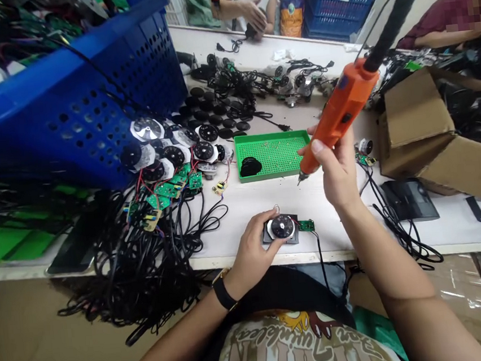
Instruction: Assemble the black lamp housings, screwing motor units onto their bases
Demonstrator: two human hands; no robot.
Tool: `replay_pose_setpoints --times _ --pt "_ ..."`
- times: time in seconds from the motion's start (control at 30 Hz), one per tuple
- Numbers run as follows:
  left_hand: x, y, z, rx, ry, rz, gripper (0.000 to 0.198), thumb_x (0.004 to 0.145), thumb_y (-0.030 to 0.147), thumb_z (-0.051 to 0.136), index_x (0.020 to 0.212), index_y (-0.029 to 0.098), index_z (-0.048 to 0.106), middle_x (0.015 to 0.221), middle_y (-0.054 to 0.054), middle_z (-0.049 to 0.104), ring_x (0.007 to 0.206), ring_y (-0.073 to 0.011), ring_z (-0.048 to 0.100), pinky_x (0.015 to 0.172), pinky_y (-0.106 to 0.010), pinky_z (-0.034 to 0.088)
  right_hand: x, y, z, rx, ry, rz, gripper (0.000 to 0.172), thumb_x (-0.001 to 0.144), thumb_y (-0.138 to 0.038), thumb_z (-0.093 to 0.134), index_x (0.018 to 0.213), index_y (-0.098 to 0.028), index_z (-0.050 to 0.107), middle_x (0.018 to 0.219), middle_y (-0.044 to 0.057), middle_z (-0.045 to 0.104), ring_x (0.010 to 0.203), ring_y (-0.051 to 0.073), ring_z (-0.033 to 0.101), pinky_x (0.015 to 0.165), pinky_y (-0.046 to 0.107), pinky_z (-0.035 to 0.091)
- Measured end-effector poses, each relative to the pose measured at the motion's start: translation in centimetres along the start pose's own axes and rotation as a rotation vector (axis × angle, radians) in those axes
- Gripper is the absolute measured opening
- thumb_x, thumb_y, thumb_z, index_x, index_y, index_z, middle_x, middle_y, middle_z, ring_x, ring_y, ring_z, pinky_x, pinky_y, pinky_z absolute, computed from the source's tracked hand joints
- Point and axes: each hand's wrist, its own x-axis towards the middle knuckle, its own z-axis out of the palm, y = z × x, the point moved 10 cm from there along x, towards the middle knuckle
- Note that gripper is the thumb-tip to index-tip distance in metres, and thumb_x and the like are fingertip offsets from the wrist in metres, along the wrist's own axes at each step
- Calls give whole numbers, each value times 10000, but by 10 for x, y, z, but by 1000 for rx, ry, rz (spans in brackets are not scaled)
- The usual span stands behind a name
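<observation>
My left hand (pixel 257 247) is closed round a small round motor unit (pixel 281 227) with a black disc and white rim, resting on a dark block at the table's front edge. A green circuit board (pixel 306 226) lies just right of it, joined by a red wire, with a black cable hanging over the edge. My right hand (pixel 338 165) grips an orange electric screwdriver (pixel 338 114), its tip pointing down in the air in front of the green tray (pixel 276 175). That tray holds small screws and a stack of black discs (pixel 250 166).
A large blue crate (pixel 127 61) stands at the left. Below it are several motor units (pixel 204 151), circuit boards and tangled black cables (pixel 147 269). An open cardboard box (pixel 416 109) is at the right. Across the table are other people's hands (pixel 253 16).
</observation>
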Motion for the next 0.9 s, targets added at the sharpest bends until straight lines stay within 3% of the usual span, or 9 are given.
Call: replay_pose_setpoints --times 0.13,0.3,0.4,0.53,0.6,0.73,0.8,0.9 --pt "-1 0 -3 28 45 39 526 892 150 785 1361 246 568 1311 -109 677 1235 -266 661 1099 -478 549 -12 -5 7 52 -6 -7 572 943 -563 521 1442 -324 375 1036 59 606 738 195 634 645 371 548" --pt "-1 11 -1 74 105 122 502 895 149 781 1345 238 576 1294 -119 665 1253 -285 641 1098 -507 555 -18 -20 3 151 37 -28 651 893 -681 453 1437 -324 419 1152 86 564 686 169 582 548 338 476" --pt "-4 15 1 59 136 133 475 909 160 772 1338 228 581 1289 -125 667 1253 -278 650 1101 -488 560 -24 -28 -1 217 50 24 632 886 -759 378 1277 -288 536 998 69 545 617 165 528 522 341 448" --pt "-8 15 0 6 155 132 433 931 188 757 1326 219 584 1296 -132 677 1258 -269 664 1104 -467 562 -36 -36 -12 286 115 91 503 882 -707 416 1050 -266 591 922 63 521 624 179 512 502 335 411" --pt "-8 13 -1 -22 151 128 441 931 181 756 1333 220 582 1294 -128 684 1261 -262 669 1106 -457 562 -43 -38 -14 313 81 100 506 865 -719 465 1062 -273 601 922 63 532 628 189 527 511 346 428" --pt "-8 10 -1 -44 146 96 460 907 181 786 1322 225 592 1270 -108 708 1266 -259 674 1137 -469 544 -60 -27 -14 227 -27 126 760 725 -892 619 1229 -329 540 1042 73 595 625 193 571 533 370 487" --pt "-8 11 -1 -49 145 88 449 900 171 791 1304 227 602 1252 -92 725 1245 -250 688 1175 -488 516 -70 -14 -10 193 -83 171 808 693 -879 697 1258 -326 529 1094 83 635 622 193 608 546 377 508" --pt "-8 14 0 -48 147 99 435 904 153 783 1296 230 610 1248 -78 740 1210 -231 710 1213 -499 483 -82 -4 -1 286 -122 220 646 790 -775 690 1180 -272 581 811 29 659 516 187 584 495 355 472"
